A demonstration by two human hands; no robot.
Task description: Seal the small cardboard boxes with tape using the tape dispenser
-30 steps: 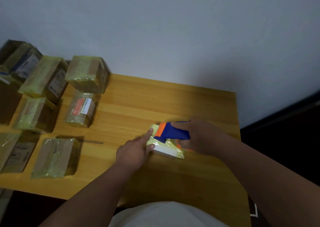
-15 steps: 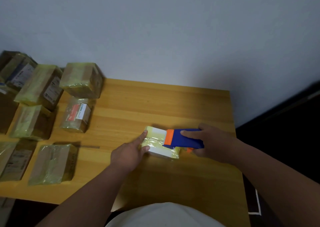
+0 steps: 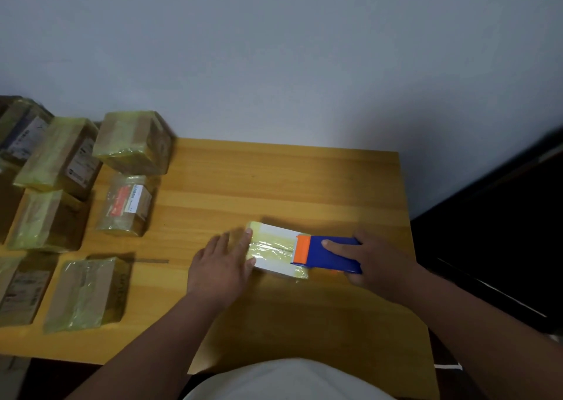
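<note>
A small flat white box (image 3: 275,250) lies on the wooden table (image 3: 274,180), with a strip of yellowish clear tape running along its top. My right hand (image 3: 374,262) grips the blue tape dispenser (image 3: 327,254), whose orange front end sits on the box's right end. My left hand (image 3: 221,262) rests at the box's left end, fingers straight, forefinger on the top edge and thumb against the near side.
Several taped cardboard boxes stand at the table's left: one at the back (image 3: 134,146), one with a red label (image 3: 126,206), one near the front (image 3: 86,293). The table's right edge drops to a dark floor (image 3: 502,241).
The dispenser has slid right along the box top, from its middle to its right end, laying tape behind it. My left hand has stayed at the box's left end.
</note>
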